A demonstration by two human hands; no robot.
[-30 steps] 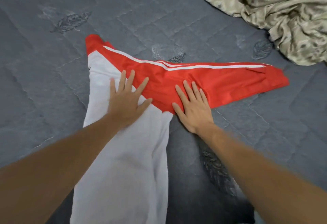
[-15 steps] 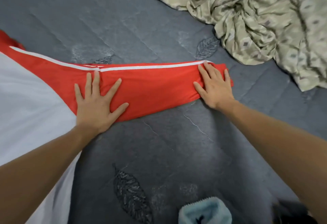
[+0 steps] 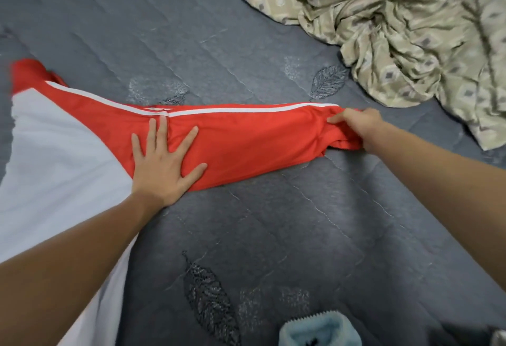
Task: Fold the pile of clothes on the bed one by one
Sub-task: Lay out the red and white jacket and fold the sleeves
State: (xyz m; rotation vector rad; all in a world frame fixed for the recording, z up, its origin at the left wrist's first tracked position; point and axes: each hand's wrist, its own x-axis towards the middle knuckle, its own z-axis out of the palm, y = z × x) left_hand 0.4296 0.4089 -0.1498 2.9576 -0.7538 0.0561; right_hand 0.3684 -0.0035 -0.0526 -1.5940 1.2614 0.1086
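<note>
text: none legible | labels: none | brands: none | numbers: none

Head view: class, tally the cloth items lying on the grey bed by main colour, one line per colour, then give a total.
Red and white: 1, the shirt, its sleeve pressed by the left hand and gripped at the cuff by the right hand.
Beige patterned: 1, the crumpled cloth.
Pale blue: 1, a fuzzy item, cut off by the picture's bottom edge.
Total: 3
</note>
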